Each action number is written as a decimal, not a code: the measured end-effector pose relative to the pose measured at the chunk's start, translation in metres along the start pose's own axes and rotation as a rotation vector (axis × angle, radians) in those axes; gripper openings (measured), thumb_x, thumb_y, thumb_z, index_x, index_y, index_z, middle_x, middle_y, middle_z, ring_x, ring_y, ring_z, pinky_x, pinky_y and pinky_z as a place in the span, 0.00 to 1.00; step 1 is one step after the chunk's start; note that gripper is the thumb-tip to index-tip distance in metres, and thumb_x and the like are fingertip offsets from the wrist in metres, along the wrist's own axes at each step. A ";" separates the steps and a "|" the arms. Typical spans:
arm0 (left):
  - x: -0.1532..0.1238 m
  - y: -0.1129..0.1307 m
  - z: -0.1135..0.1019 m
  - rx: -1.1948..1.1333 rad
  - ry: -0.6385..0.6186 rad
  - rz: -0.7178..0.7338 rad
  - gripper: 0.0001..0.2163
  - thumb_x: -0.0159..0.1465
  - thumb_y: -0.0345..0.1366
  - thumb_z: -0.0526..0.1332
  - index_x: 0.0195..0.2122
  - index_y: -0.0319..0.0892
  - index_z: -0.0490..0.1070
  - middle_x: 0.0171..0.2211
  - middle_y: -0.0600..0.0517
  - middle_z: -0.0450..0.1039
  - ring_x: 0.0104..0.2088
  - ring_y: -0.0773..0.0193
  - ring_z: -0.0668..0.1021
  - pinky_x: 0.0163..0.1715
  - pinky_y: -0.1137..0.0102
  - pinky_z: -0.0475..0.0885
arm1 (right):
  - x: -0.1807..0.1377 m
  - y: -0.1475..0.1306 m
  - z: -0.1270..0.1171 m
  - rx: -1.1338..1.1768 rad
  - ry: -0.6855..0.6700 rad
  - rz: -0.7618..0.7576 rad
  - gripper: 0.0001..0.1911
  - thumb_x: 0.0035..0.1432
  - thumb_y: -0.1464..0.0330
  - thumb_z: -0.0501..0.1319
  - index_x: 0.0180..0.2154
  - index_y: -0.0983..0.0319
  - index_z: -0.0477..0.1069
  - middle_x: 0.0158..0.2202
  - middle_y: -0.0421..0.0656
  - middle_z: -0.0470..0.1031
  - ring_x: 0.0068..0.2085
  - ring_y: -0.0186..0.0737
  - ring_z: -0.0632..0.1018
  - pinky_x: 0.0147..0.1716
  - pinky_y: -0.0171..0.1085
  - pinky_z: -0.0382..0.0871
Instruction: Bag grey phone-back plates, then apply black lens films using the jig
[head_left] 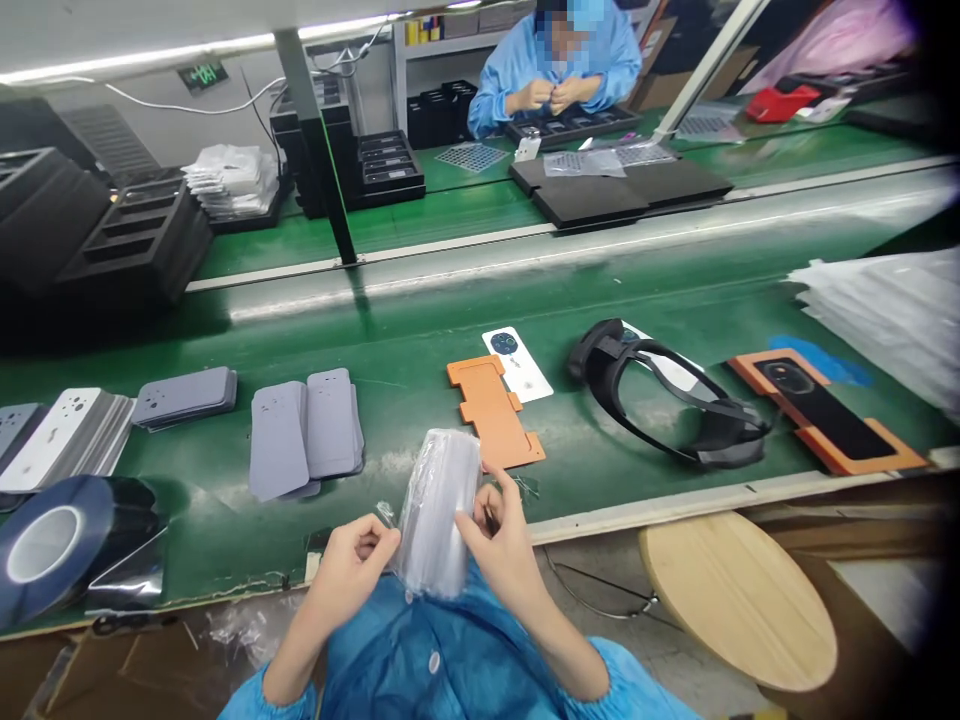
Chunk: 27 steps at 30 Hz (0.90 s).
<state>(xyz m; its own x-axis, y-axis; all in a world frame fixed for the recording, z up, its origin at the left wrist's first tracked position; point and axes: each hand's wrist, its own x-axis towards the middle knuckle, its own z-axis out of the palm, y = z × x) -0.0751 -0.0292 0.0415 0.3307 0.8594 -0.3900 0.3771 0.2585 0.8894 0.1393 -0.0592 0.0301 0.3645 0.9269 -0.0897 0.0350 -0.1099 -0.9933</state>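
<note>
A bundle wrapped in clear plastic film (439,510) is held over the bench's front edge, close to my body. The fingers of my right hand (501,535) grip its right side. At its lower left, my left hand (352,565) is closed in a pinch; what the fingertips hold is hard to make out. A crumpled scrap of clear plastic (385,513) shows just above those fingertips. Beyond the bundle lies an orange fixture plate (491,410), flat on the green bench. A white phone back panel (529,370) with a dark camera ring touches its far side.
Grey panel stacks (279,440) and white panels (56,440) stand left, behind a tape roll (90,535). Rightward are a black headset-like frame (607,395) and another orange fixture (892,455) holding a dark panel. A co-worker (487,90) sits across; a round stool (739,600) stands below.
</note>
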 end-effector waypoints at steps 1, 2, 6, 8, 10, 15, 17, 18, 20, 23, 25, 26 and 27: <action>0.001 0.006 0.002 0.007 -0.029 -0.029 0.19 0.67 0.52 0.59 0.27 0.43 0.63 0.22 0.57 0.65 0.24 0.66 0.71 0.25 0.73 0.67 | 0.004 -0.002 -0.002 -0.022 -0.016 0.000 0.31 0.53 0.69 0.61 0.59 0.63 0.60 0.26 0.31 0.58 0.25 0.33 0.66 0.27 0.32 0.66; 0.004 0.013 0.005 0.033 -0.027 -0.036 0.18 0.66 0.53 0.59 0.29 0.43 0.63 0.22 0.57 0.66 0.23 0.66 0.71 0.25 0.73 0.67 | 0.007 -0.004 -0.003 -0.047 -0.037 0.007 0.33 0.52 0.70 0.61 0.60 0.64 0.61 0.26 0.31 0.57 0.25 0.33 0.65 0.27 0.32 0.66; 0.039 0.048 0.013 0.342 0.232 0.213 0.15 0.63 0.49 0.64 0.33 0.45 0.62 0.29 0.55 0.70 0.30 0.62 0.75 0.29 0.70 0.70 | 0.011 -0.006 -0.006 -0.106 -0.084 0.052 0.38 0.50 0.70 0.59 0.65 0.66 0.62 0.27 0.32 0.54 0.26 0.33 0.63 0.28 0.33 0.64; 0.062 0.062 0.016 0.558 0.300 0.386 0.13 0.63 0.46 0.64 0.33 0.46 0.62 0.31 0.54 0.69 0.32 0.61 0.75 0.32 0.68 0.70 | 0.011 -0.004 -0.005 -0.115 -0.081 0.063 0.40 0.50 0.70 0.58 0.67 0.67 0.60 0.27 0.33 0.55 0.27 0.33 0.63 0.28 0.33 0.64; 0.079 0.070 0.017 0.731 0.265 0.509 0.10 0.66 0.42 0.61 0.32 0.46 0.62 0.31 0.54 0.68 0.31 0.61 0.73 0.32 0.68 0.69 | 0.010 -0.002 -0.004 -0.121 -0.081 0.060 0.42 0.50 0.71 0.58 0.68 0.66 0.58 0.27 0.33 0.55 0.27 0.33 0.63 0.29 0.34 0.64; 0.093 0.069 0.013 0.823 0.144 0.609 0.09 0.68 0.30 0.53 0.30 0.46 0.62 0.28 0.53 0.66 0.28 0.60 0.72 0.29 0.69 0.69 | 0.010 0.002 -0.001 -0.154 -0.062 0.028 0.43 0.48 0.72 0.57 0.69 0.66 0.58 0.27 0.33 0.56 0.28 0.34 0.64 0.30 0.34 0.65; 0.094 0.068 0.009 0.804 0.131 0.602 0.09 0.68 0.30 0.52 0.29 0.46 0.62 0.28 0.53 0.65 0.28 0.60 0.72 0.30 0.69 0.69 | 0.009 0.003 -0.001 -0.161 -0.049 0.024 0.43 0.48 0.72 0.57 0.68 0.65 0.59 0.27 0.34 0.57 0.28 0.34 0.64 0.29 0.34 0.66; 0.095 0.068 0.007 0.787 0.129 0.591 0.09 0.68 0.30 0.53 0.30 0.46 0.63 0.28 0.53 0.65 0.28 0.60 0.72 0.30 0.69 0.69 | 0.009 0.004 -0.001 -0.157 -0.046 0.024 0.43 0.48 0.72 0.57 0.68 0.65 0.60 0.27 0.34 0.57 0.28 0.34 0.65 0.29 0.34 0.66; 0.098 0.068 0.005 0.736 0.128 0.560 0.09 0.69 0.32 0.53 0.31 0.45 0.64 0.29 0.53 0.67 0.28 0.61 0.73 0.31 0.69 0.69 | 0.009 0.004 -0.001 -0.133 -0.043 0.028 0.43 0.48 0.73 0.57 0.68 0.64 0.60 0.27 0.34 0.57 0.28 0.34 0.65 0.30 0.33 0.66; 0.103 0.066 0.005 0.629 0.146 0.495 0.09 0.70 0.33 0.52 0.32 0.44 0.66 0.29 0.54 0.71 0.28 0.63 0.75 0.31 0.71 0.70 | 0.009 0.002 -0.003 -0.089 -0.048 0.037 0.42 0.48 0.73 0.58 0.67 0.63 0.62 0.27 0.33 0.56 0.27 0.33 0.64 0.29 0.33 0.66; 0.104 0.064 0.007 0.558 0.179 0.450 0.10 0.71 0.35 0.51 0.33 0.43 0.67 0.29 0.54 0.73 0.29 0.64 0.76 0.30 0.72 0.70 | 0.010 0.000 -0.003 -0.072 -0.052 0.035 0.41 0.48 0.73 0.58 0.66 0.64 0.63 0.26 0.33 0.56 0.26 0.32 0.63 0.28 0.32 0.66; 0.104 0.062 0.008 0.529 0.195 0.431 0.11 0.72 0.36 0.50 0.33 0.43 0.67 0.29 0.53 0.74 0.29 0.65 0.77 0.29 0.72 0.70 | 0.010 0.000 -0.004 -0.071 -0.054 0.034 0.41 0.48 0.73 0.58 0.66 0.64 0.63 0.26 0.32 0.55 0.26 0.32 0.63 0.28 0.32 0.66; 0.103 0.061 0.009 0.506 0.207 0.417 0.12 0.72 0.37 0.50 0.33 0.42 0.68 0.29 0.53 0.75 0.29 0.64 0.77 0.29 0.72 0.70 | 0.010 0.000 -0.004 -0.073 -0.057 0.031 0.41 0.48 0.73 0.58 0.66 0.64 0.63 0.25 0.32 0.55 0.26 0.32 0.63 0.28 0.32 0.66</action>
<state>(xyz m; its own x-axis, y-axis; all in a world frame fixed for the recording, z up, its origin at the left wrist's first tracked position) -0.0100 0.0712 0.0536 0.3830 0.9219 0.0593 0.6284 -0.3071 0.7147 0.1465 -0.0511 0.0298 0.3132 0.9412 -0.1266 0.0927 -0.1629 -0.9823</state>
